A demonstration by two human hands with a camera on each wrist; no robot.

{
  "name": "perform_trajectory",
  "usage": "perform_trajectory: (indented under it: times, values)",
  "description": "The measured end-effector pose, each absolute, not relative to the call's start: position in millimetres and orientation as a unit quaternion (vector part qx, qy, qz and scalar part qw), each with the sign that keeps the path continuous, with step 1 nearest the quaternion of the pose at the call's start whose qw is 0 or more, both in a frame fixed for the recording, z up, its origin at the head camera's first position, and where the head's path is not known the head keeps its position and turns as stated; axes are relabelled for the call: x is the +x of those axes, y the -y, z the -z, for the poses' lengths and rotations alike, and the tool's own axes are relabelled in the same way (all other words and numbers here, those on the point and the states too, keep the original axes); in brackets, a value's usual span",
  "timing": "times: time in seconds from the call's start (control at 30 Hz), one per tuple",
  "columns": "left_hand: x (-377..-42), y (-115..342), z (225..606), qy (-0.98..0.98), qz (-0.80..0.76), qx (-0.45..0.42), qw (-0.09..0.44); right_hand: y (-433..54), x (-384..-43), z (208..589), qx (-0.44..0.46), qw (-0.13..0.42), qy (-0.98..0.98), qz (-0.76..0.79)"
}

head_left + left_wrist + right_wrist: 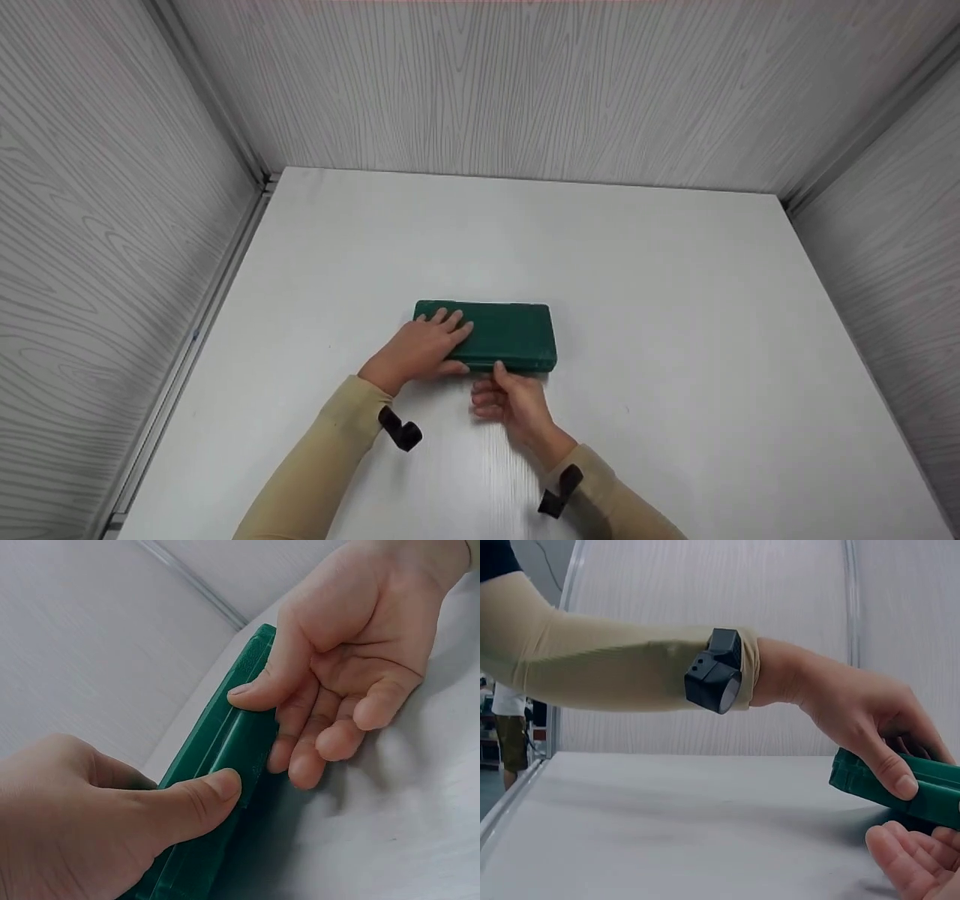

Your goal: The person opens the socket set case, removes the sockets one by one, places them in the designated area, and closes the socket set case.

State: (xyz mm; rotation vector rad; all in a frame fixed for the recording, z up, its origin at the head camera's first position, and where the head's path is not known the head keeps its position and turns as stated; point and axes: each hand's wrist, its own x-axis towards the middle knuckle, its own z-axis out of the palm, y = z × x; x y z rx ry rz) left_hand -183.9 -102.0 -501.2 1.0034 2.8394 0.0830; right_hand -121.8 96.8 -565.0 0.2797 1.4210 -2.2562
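Note:
A flat, dark green case (510, 334) with rounded corners lies closed near the middle of the white table. Spread over the left part of its lid is my left hand (426, 346); in the left wrist view its thumb (206, 799) presses on the front side, so the hand holds the case from above. My right hand (521, 405) is at the front edge, palm turned inward. Its thumb tip (251, 694) touches the seam of the case, while the other fingers hang loosely bent below. The far fingers of my left hand are partly hidden in the right wrist view.
The white table (675, 300) is bounded by grey wood-grain panels (480, 90) at the back and both sides. Black wrist cameras (401, 429) sit on both sleeves. Behind the left side, another person (510, 720) stands in the right wrist view.

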Motion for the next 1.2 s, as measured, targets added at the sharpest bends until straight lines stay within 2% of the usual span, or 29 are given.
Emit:
perform_trajectory:
  times: [0.43, 0.8, 1.07, 1.13, 1.2]
  values:
    - [-177.5, 107.7, 508.1, -0.936, -0.062, 0.342, 0.059, -100.6, -118.2, 569.3, 0.08, 0.245, -0.544, 0.798]
    - [-167.8, 117.6, 523.1, -0.927, -0.079, 0.367, -0.028, -107.0, -113.9, 563.3, 0.059, 0.266, -0.557, 0.784]
    - [-162.0, 117.8, 533.4, -0.925, -0.047, 0.372, -0.064, -119.1, -113.8, 559.6, 0.034, 0.312, -0.604, 0.733]
    - [-160.8, 118.0, 536.5, -0.922, -0.029, 0.376, -0.082, -124.7, -113.8, 557.0, 0.005, 0.304, -0.632, 0.713]
    - [-159.6, 118.2, 539.0, -0.918, -0.015, 0.382, -0.101, -132.6, -114.2, 552.4, -0.027, 0.272, -0.669, 0.691]
